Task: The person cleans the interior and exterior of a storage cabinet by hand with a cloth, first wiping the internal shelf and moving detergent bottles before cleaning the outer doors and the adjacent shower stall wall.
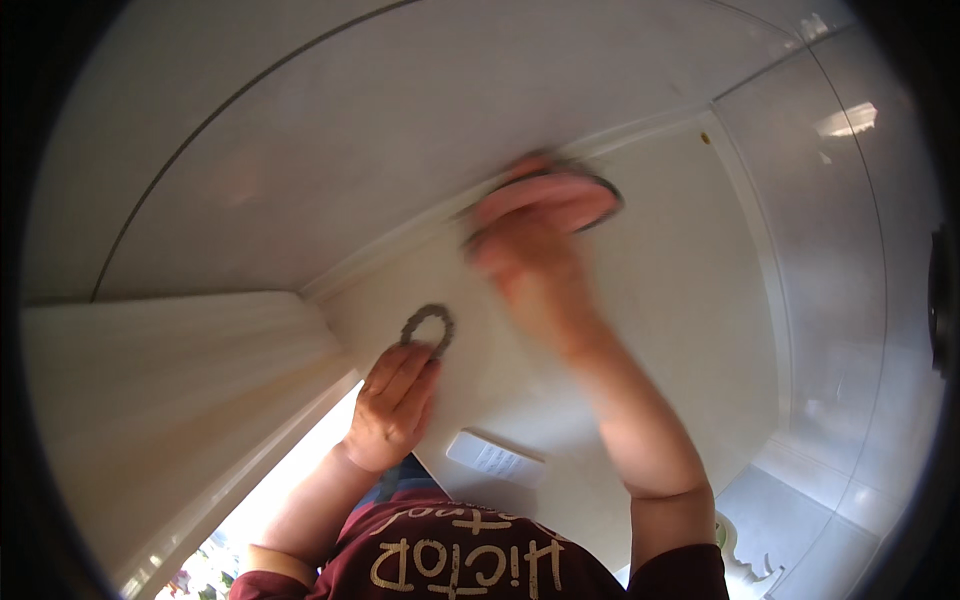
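My right hand (544,281) is blurred and grips a pink cloth (574,196) with a dark edging. The cloth lies against the pale flat surface (675,322), close to the seam along the wall. Lower and to the left, my left hand (390,409) has its fingertips on a dark, knobbly ring (431,308), which looks like a hair tie. The thumb side is partly hidden, and the ring's lower part disappears behind the fingers. Between my forearms, a white flat rectangular object (495,456) with lines of print rests on the same surface.
Large grey wall tiles (300,180) rise along the far side and another tiled wall (832,247) stands at right. A pale panel (172,367) closes the left, above a bright opening (300,457). A white and green object (739,551) sits low right. A small brown spot (705,139) marks the far corner.
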